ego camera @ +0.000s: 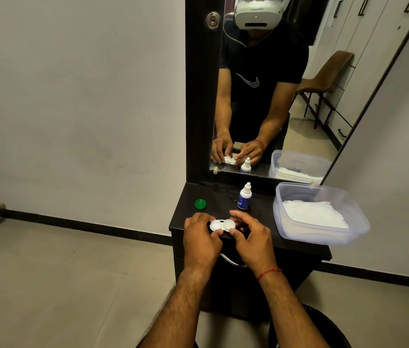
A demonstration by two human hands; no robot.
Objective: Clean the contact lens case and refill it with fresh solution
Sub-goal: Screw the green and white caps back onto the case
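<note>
We had both hands on the contact lens case (pixel 222 225), right at the front edge of the dark counter (pixel 261 209). Our left hand (pixel 199 238) gripped its left end, and our right hand (pixel 251 239) pinched the right end, fingers curled. A green cap (pixel 200 204) lay apart to the left. The solution bottle (pixel 244 197) stood upright just behind, and a clear tub (pixel 324 236) of white tissues (pixel 311 212) sat to the right.

Dim, even indoor light; the pale wall (pixel 73 96) at nine o'clock looks blotchy, the dark table (pixel 213 197) swallows detail, and straight lines bow toward the edges.
</note>
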